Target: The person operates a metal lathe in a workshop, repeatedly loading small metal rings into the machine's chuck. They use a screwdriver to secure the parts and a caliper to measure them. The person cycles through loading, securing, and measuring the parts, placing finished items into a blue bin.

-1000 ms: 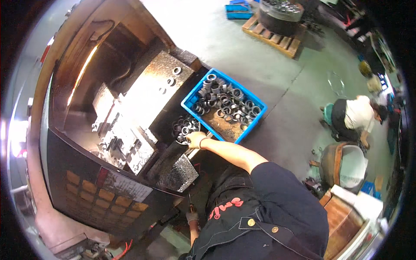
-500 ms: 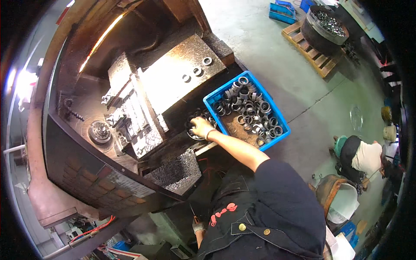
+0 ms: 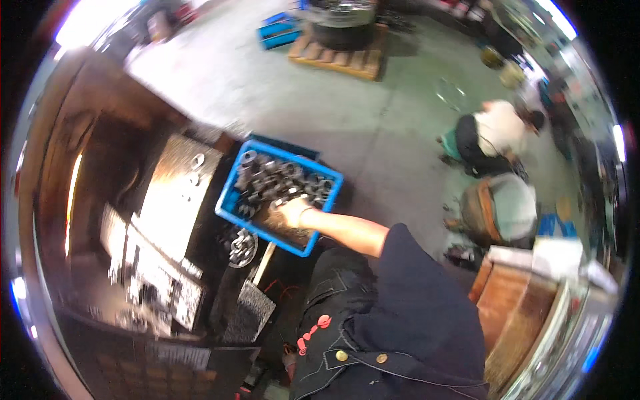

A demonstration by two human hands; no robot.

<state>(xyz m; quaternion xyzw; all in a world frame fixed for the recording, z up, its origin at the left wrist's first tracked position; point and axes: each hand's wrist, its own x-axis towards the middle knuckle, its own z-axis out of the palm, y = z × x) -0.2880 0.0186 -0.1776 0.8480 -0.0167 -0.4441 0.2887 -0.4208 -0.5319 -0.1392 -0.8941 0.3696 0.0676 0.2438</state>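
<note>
My right hand (image 3: pixel 292 212) reaches down into a blue plastic crate (image 3: pixel 328 212), over the bare brown bottom beside a heap of metal rings (image 3: pixel 283 175). Bright rings lie right at its fingertips, but blur hides whether the fingers grip one. Low by my body, my left hand (image 3: pixel 289 360) is small and partly hidden, closed on the brownish handle of a thin tool. A round basket (image 3: pixel 244 248) with more metal rings stands beside the crate's near left corner.
To the left is an open machine with a lit interior; several rings (image 3: pixel 197 161) sit on its bright plate (image 3: pixel 175 175). A chip-filled tray (image 3: pixel 255 303) lies below. A wooden pallet (image 3: pixel 337 61) carries a drum at the back. At right are a crouching person (image 3: pixel 497 130) and a barrel (image 3: pixel 481 208).
My right hand has moved from the round basket into the blue crate. The whole view has swung to the right, so the machine now lies further left. My left hand stays low by my body.
</note>
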